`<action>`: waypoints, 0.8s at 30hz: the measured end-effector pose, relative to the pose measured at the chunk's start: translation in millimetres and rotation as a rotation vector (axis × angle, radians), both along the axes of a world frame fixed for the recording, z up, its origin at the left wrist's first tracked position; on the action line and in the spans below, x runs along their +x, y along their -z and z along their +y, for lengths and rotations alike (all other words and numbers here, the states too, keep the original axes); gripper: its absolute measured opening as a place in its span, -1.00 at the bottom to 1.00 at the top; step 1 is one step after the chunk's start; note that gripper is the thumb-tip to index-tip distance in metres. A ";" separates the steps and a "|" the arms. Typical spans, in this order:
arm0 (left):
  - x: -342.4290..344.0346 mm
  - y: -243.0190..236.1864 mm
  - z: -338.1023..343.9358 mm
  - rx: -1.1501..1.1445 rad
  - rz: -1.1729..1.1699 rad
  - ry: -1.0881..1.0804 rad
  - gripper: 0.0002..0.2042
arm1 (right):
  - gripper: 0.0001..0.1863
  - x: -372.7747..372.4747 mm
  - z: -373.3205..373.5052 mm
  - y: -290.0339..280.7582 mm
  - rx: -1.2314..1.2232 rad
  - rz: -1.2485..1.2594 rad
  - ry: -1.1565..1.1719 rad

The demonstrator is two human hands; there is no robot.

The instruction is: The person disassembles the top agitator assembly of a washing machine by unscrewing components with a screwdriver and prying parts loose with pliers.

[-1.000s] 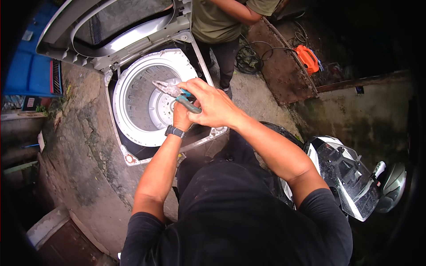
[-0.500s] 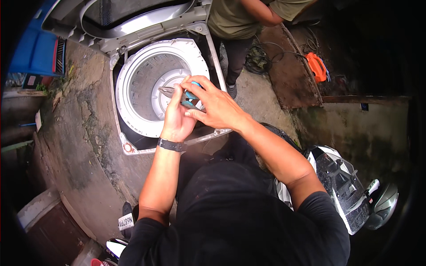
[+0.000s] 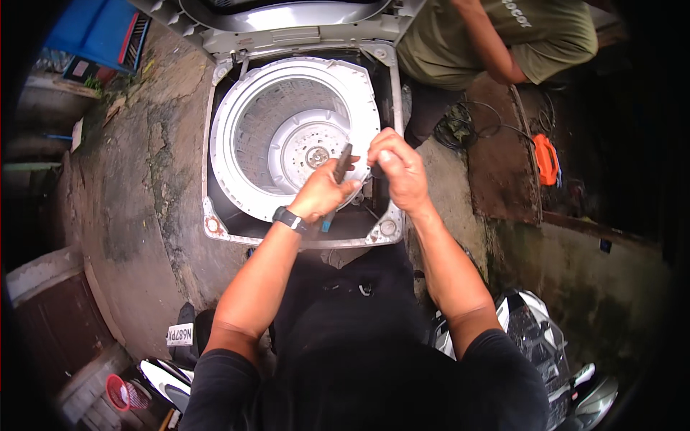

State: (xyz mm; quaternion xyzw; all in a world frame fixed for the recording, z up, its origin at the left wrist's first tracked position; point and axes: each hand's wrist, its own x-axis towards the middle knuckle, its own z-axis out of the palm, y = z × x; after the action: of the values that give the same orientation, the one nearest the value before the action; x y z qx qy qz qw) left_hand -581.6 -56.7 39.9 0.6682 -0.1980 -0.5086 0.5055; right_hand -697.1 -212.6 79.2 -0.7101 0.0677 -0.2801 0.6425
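Note:
My left hand (image 3: 318,195) is closed around a pair of pliers (image 3: 343,164). The grey jaws point away from me and a bit of blue handle shows below the palm. To its right, my right hand (image 3: 404,178) is closed like a fist. Something small and dark shows at its left side, too hidden to name. Both hands are above the near right rim of a white washing machine tub (image 3: 224,147). The machine's top is off the tub, and the round metal hub (image 3: 317,156) shows at the bottom of the drum.
The raised grey lid assembly (image 3: 295,34) stands at the far side. A person in an olive shirt (image 3: 460,50) is at the far right. Coiled cable (image 3: 454,128) and an orange object (image 3: 546,159) lie beyond. Motorbike parts (image 3: 535,337) are at the near right, a red basket (image 3: 118,391) near left.
My hands have come apart. The pliers, earlier between both hands, are now in the left hand alone, and the right hand has moved right. The view has shifted, showing more of the drum's bottom.

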 end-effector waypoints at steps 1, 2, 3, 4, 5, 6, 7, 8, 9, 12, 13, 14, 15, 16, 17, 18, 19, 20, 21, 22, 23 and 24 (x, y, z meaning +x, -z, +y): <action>-2.5 10.2 -3.5 -0.008 -0.018 0.037 -0.56 | -0.71 0.5 -2.8 4.1 0.117 -0.045 -0.018; 0.5 23.2 -5.2 0.004 -0.052 0.072 -0.56 | -0.69 1.0 -7.4 8.4 0.097 -0.059 -0.057; 3.4 33.6 -7.2 0.013 -0.081 0.107 -0.56 | -0.69 2.9 -6.8 14.0 0.104 -0.054 -0.063; 10.1 42.6 -4.3 0.086 -0.214 0.128 -0.54 | -0.68 6.2 -5.7 19.2 0.120 -0.078 -0.088; 16.2 45.0 -7.5 0.152 -0.346 0.153 -0.53 | -0.68 8.3 -7.2 24.8 0.128 -0.101 -0.109; 19.1 27.2 -17.5 0.323 -0.565 0.199 -0.37 | -0.71 7.3 -11.1 31.5 0.130 -0.099 -0.030; 22.0 31.5 -12.2 0.241 -0.763 0.265 -0.18 | -0.71 5.5 -10.7 35.6 0.137 -0.093 -0.044; 16.8 40.2 -11.0 0.248 -0.829 0.350 -0.03 | -0.73 2.1 -10.9 37.9 0.103 -0.151 -0.023; 12.5 46.5 -10.0 0.259 -0.907 0.429 0.12 | -0.75 2.5 -11.5 37.8 0.069 -0.224 -0.008; 0.7 70.6 -2.8 0.252 -0.882 0.522 0.37 | -0.63 0.1 -5.8 36.0 -0.049 -0.295 -0.087; 2.4 76.0 1.2 0.214 -0.918 0.519 0.38 | -0.65 -1.7 -2.2 34.1 -0.035 -0.247 -0.075; 1.8 81.7 0.3 0.225 -0.948 0.502 0.31 | -0.66 -2.9 2.9 34.1 -0.083 -0.242 -0.068; 0.5 87.2 0.8 0.245 -0.968 0.479 0.24 | -0.66 -2.6 11.1 33.9 -0.121 -0.229 -0.092; 0.8 93.3 -0.6 0.247 -0.961 0.458 0.24 | -0.67 -3.7 19.4 34.3 -0.156 -0.216 -0.109; 2.3 94.1 -5.5 0.250 -0.936 0.476 0.19 | -0.70 -4.0 23.3 38.2 -0.179 -0.225 -0.101; 4.6 94.5 -9.5 0.253 -0.911 0.493 0.15 | -0.72 -2.7 20.1 46.8 -0.176 -0.257 -0.068; 8.6 94.4 -13.1 0.251 -0.908 0.469 0.15 | -0.73 -0.3 18.7 53.7 -0.163 -0.302 -0.013; 12.0 95.2 -18.7 0.239 -0.894 0.475 0.15 | -0.71 1.9 21.1 59.2 -0.159 -0.327 0.061; 14.5 98.0 -21.2 0.228 -0.880 0.481 0.14 | -0.68 3.8 25.4 58.8 -0.156 -0.346 0.114; 15.3 103.2 -21.2 0.194 -0.914 0.447 0.13 | -0.62 5.4 29.3 57.6 -0.154 -0.362 0.166; 17.1 107.7 -23.1 0.187 -0.907 0.428 0.13 | -0.59 8.1 35.7 57.6 -0.146 -0.370 0.211; 18.8 108.6 -25.6 0.177 -0.877 0.438 0.12 | -0.59 10.6 24.3 55.0 -0.116 -0.385 -0.012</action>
State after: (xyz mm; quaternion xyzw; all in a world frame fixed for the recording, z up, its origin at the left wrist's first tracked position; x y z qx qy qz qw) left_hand -562.8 -82.4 -68.7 0.8022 -0.4837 -0.2889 0.1976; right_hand -686.6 -188.3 24.2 -0.6795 -0.0769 -0.4104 0.6033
